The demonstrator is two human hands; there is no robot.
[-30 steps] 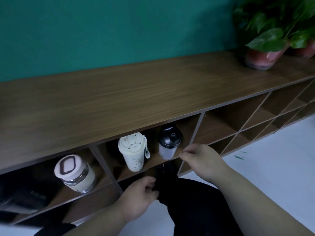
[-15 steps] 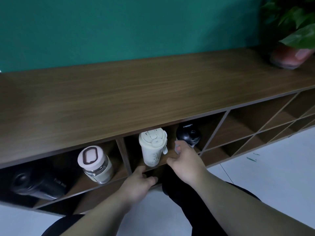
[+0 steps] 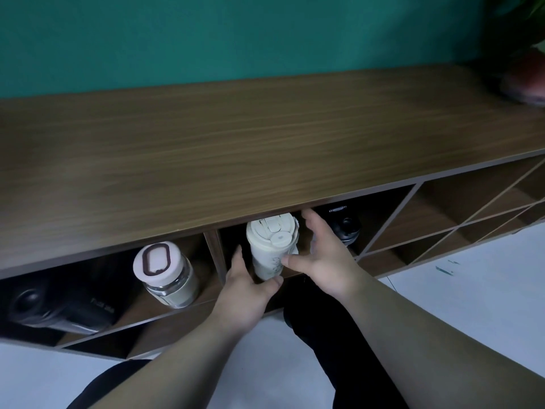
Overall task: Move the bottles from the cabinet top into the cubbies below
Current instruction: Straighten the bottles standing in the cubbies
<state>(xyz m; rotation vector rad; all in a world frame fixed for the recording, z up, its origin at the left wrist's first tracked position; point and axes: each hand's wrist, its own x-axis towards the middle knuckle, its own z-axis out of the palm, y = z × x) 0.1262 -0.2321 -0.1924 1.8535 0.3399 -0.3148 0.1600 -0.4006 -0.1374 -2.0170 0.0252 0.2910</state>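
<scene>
Head view: I look down over the cabinet top [image 3: 236, 137] into the cubbies below; everything I say is read from this one camera.

Cream bottle: the cream bottle [image 3: 272, 246] stands in the middle cubby [image 3: 230, 240], lid toward me, its body running away and down to the cubby floor. Its long axis looks close to upright, perhaps leaning a little toward 12 o'clock; I cannot tell for sure from this angle.

Left hand: my left hand [image 3: 246, 286] sits at the bottle's 7 o'clock, fingers spread loosely, thumb tip touching or just beside the bottle's base. It grips nothing.

Right hand: my right hand [image 3: 324, 255] lies at the bottle's 3 o'clock, fingers splayed wide, thumb reaching across to the bottle's side. It holds nothing either; whether the thumb presses the wall I cannot tell.

Key relation: the bottle sits between both hands, so a nudge toward 12 o'clock would seat it deeper. I judge the right hand slightly nearer its upper body, the left nearer its foot.

Neighbours: a black bottle [image 3: 343, 228] stands at 2 o'clock in the same cubby, partly behind my right hand. A glass bottle [image 3: 165, 273] with a pink lid stands in the cubby at 9 o'clock, and a dark bottle [image 3: 59, 305] lies on its side further left.

Progress: I see no bottles on the cabinet top, only a blurred plant pot [image 3: 525, 84] at its right end, so I judge the task nearly finished.
</scene>
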